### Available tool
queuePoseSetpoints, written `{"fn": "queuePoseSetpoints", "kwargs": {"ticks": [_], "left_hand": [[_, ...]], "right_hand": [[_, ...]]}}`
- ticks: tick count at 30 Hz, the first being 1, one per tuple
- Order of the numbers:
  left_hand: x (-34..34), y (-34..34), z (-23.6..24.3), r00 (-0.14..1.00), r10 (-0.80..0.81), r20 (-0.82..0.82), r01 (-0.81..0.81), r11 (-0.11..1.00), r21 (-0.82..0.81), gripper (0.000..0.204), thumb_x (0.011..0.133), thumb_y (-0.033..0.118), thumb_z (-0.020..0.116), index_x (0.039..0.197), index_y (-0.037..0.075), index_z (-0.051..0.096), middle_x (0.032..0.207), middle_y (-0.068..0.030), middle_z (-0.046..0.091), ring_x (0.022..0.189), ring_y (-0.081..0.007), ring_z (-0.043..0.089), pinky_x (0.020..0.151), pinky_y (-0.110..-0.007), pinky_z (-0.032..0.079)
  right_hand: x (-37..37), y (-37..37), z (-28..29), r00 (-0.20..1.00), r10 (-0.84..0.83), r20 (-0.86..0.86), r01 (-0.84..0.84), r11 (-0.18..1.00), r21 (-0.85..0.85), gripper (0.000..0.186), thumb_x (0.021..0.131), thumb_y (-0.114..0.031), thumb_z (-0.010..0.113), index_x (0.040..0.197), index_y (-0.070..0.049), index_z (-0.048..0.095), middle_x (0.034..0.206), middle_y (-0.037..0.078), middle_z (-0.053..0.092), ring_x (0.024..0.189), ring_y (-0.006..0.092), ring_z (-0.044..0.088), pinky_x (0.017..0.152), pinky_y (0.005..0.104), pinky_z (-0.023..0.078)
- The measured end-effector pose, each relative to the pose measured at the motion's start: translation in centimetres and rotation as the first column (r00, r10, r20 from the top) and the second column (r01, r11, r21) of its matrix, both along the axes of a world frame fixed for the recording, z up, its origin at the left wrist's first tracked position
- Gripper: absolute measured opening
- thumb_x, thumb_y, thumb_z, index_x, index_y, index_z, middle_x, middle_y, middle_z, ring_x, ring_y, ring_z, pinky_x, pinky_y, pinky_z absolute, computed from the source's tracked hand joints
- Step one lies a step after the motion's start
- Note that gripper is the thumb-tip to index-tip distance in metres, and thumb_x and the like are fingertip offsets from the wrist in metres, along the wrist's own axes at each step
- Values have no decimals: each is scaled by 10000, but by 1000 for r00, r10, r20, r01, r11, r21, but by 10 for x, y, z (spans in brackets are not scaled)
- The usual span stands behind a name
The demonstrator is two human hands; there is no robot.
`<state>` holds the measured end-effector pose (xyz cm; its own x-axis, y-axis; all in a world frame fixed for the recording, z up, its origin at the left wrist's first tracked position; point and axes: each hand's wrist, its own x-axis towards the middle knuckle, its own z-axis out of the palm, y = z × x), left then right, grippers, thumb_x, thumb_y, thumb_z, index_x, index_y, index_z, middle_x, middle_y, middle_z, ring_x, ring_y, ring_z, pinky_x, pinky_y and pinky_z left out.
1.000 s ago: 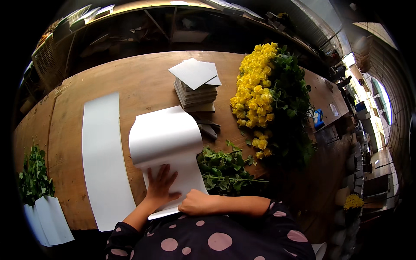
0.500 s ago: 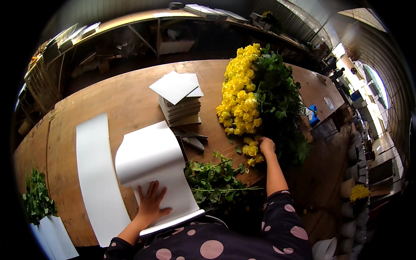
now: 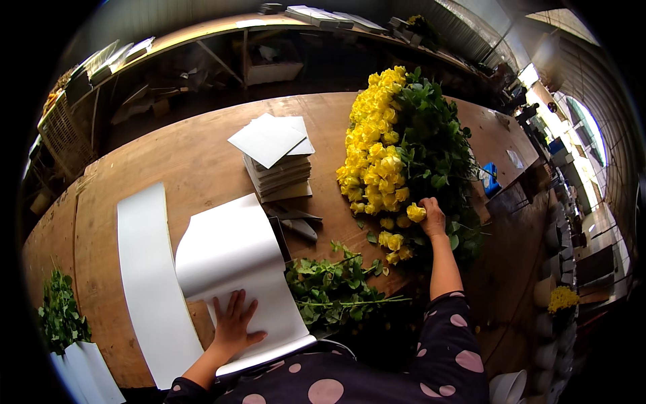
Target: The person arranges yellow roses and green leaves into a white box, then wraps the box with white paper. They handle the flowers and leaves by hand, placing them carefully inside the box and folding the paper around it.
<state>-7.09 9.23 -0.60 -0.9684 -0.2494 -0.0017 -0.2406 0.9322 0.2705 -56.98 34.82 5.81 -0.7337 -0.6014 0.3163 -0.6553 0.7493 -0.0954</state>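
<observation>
We rest our left hand (image 3: 233,328), fingers spread, on a curled white sheet (image 3: 229,242) left of centre in the lower frame, while our right hand (image 3: 434,219), right of centre, pinches a yellow rose (image 3: 416,213) by its bloom, beside massed yellow roses (image 3: 370,168); leafy stems (image 3: 340,299) lie at lower centre and stacked pale boards (image 3: 277,180) stand above, on the wooden table (image 3: 168,155)

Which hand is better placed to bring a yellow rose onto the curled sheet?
Probably the right hand: it appears to grip a yellow rose beside the bunch. The left hand lies spread on the curled sheet, away from the roses, so seems better suited to steadying.
</observation>
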Motion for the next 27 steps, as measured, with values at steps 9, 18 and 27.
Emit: {"fn": "queuePoseSetpoints", "kwargs": {"ticks": [9,18,27], "left_hand": [[-4,2,2,1000,-17,0,17,1000,11,762,617,552,597,1183,61,458,1298,-243,283,1239,-364,218,917,-654,51],[-2,0,0,999,-36,-26,36,999,-8,754,631,571,571,1176,63,459,1292,-243,297,1225,-383,246,910,-661,55],[2,1,-2,998,-30,-57,30,1000,0,751,642,565,568,1180,56,451,1290,-250,299,1227,-384,242,905,-664,53]], "right_hand": [[-6,-27,-22,943,-311,121,226,862,454,903,658,-59,619,1351,-220,64,1286,154,321,1148,296,388,857,489,360],[-8,-45,16,949,-292,120,232,902,365,494,698,-3,546,1146,-201,478,1148,106,380,1096,299,394,860,446,390],[-41,-19,33,844,165,511,401,439,-804,210,809,-68,558,1017,-44,547,967,45,579,853,128,577,668,240,477]]}}
